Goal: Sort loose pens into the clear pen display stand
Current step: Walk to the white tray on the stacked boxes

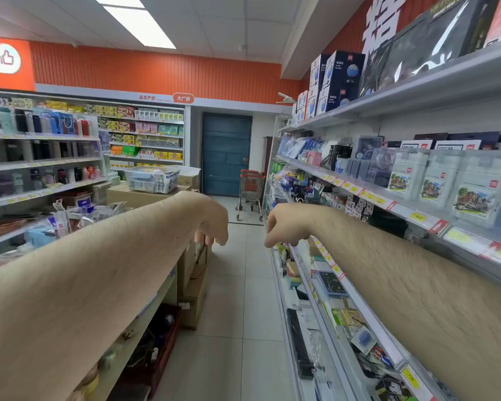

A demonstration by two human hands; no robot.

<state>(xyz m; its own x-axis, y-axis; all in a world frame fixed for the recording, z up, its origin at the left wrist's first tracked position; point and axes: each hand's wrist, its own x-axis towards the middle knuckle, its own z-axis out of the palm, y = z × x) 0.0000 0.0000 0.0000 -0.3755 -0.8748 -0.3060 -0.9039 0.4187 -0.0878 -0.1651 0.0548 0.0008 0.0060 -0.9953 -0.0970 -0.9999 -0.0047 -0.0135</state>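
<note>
Both my arms stretch forward at chest height over a shop aisle. My left hand (pixel 211 219) hangs from the wrist with fingers loosely curled downward and holds nothing. My right hand (pixel 284 225) droops the same way, fingers loosely bent, with nothing in it. No loose pens and no clear pen display stand can be made out in this view.
Stationery shelves (pixel 388 204) run along the right. Shelves with bottles (pixel 41 160) stand on the left, with cardboard boxes (pixel 194 285) beside the aisle. A red shopping trolley (pixel 250 192) stands before a blue door (pixel 226 154). Tiled floor (pixel 232 328) runs between.
</note>
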